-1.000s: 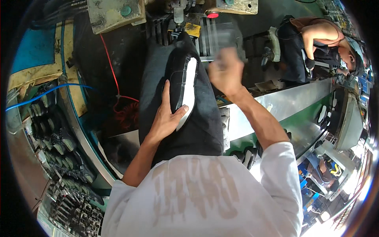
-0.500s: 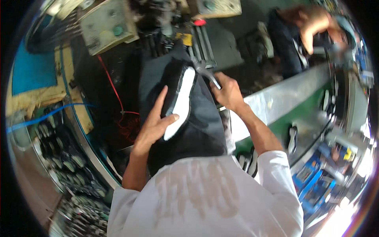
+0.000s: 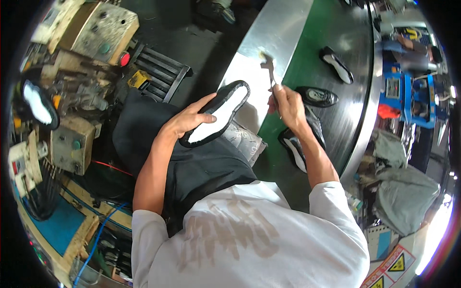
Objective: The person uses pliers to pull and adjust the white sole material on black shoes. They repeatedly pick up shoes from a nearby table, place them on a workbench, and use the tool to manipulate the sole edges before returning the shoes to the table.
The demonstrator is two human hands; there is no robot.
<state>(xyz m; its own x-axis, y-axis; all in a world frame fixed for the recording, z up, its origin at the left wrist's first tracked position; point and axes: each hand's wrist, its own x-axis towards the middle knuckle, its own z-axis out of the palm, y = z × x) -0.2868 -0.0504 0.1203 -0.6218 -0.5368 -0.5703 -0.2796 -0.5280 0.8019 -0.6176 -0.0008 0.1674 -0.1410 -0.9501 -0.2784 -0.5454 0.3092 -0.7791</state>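
Note:
A black shoe upper with a white bottom (image 3: 220, 114) is tilted underside up over my lap. My left hand (image 3: 185, 120) grips it near its lower end, the thumb pressed on the white surface. My right hand (image 3: 288, 103) is closed around the handle of a hammer (image 3: 269, 67). The hammer's metal head points away from me, above the shiny metal ledge and apart from the shoe. Just beyond my right wrist, several black shoes lie on the conveyor, among them a shoe (image 3: 317, 96) and a white-bottomed shoe (image 3: 294, 149).
The green and dark conveyor belt (image 3: 331, 38) runs along my right, edged by the metal ledge (image 3: 273, 29). To the left stands a machine with a grey control box (image 3: 98, 33) and a red button (image 3: 125, 58). A black slatted rack (image 3: 161, 72) sits ahead. Another shoe (image 3: 37, 103) is at far left.
My view and body have turned right, toward the conveyor. The shoe and the hammer have swung round with me, and the hammer head now sits farther from the shoe, over the metal ledge.

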